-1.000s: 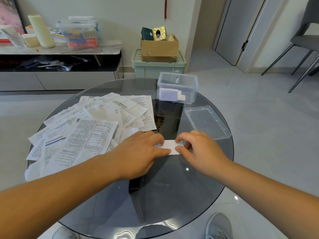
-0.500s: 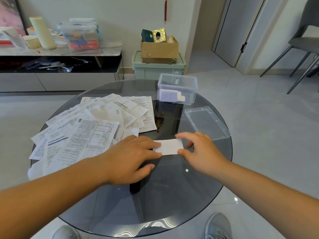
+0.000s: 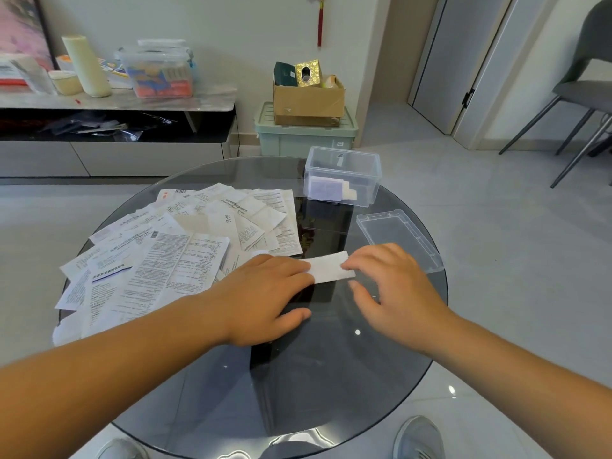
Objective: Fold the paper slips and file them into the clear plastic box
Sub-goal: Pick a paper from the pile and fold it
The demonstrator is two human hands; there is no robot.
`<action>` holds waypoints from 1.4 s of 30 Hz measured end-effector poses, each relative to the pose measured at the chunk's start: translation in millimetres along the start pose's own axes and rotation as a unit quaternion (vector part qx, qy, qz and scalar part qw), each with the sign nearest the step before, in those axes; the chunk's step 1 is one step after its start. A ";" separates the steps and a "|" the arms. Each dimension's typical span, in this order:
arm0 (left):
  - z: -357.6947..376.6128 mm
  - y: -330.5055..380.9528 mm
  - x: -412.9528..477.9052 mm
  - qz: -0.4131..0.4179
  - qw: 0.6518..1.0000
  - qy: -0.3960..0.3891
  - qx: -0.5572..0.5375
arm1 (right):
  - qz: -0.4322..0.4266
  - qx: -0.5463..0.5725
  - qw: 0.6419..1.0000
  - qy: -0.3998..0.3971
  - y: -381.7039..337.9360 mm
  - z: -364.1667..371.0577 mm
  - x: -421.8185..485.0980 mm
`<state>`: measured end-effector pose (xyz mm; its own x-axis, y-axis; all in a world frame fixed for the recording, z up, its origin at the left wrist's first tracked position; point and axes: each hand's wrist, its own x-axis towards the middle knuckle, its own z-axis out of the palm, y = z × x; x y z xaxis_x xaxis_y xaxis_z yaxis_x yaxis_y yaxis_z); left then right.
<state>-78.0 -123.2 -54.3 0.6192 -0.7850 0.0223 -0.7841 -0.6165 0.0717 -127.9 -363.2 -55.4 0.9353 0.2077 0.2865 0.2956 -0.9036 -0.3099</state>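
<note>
Head view is showing a folded slip (image 3: pixel 329 268) lying flat on the glass desk (image 3: pixel 331 376), a narrow white strip with its blank side up. The left grip (image 3: pixel 265 293), a bare hand, is pressing flat fingers on the slip's left end, released and grasping nothing. The right grip (image 3: pixel 394 286) is touching the slip's right end with bent fingertips, thumb off the paper, also released. Left of the slip, a loose pile of printed paper slips (image 3: pixel 172 256) is spreading out. Beyond the slip, the clear plastic box (image 3: pixel 367 187) is standing open, holding a few folded papers (image 3: pixel 326 190). Its lid (image 3: pixel 399 238) is lying near the slip, to the right and beyond.
</note>
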 end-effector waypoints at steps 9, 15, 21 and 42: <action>5.6 -4.9 21.9 -0.011 1.000 0.015 -0.012 | -0.047 -0.140 0.984 -0.100 6.9 13.6 4.0; 7.4 -7.3 17.2 -0.013 0.997 0.066 -0.024 | -0.044 -0.134 0.984 -0.106 6.5 10.7 8.1; -12.0 -11.7 8.2 -0.068 0.986 0.131 -0.071 | -0.030 -0.102 0.992 -0.063 -0.5 3.8 13.6; -56.5 -88.0 -106.4 -0.494 0.863 -0.031 -0.103 | -0.001 0.135 0.976 -0.171 -134.8 36.2 84.3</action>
<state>-72.5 18.1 -6.6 0.9726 0.1108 -0.2044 0.1525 -0.9677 0.2009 -81.8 -210.3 -22.3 0.9310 0.3646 -0.0180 0.2953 -0.7812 -0.5500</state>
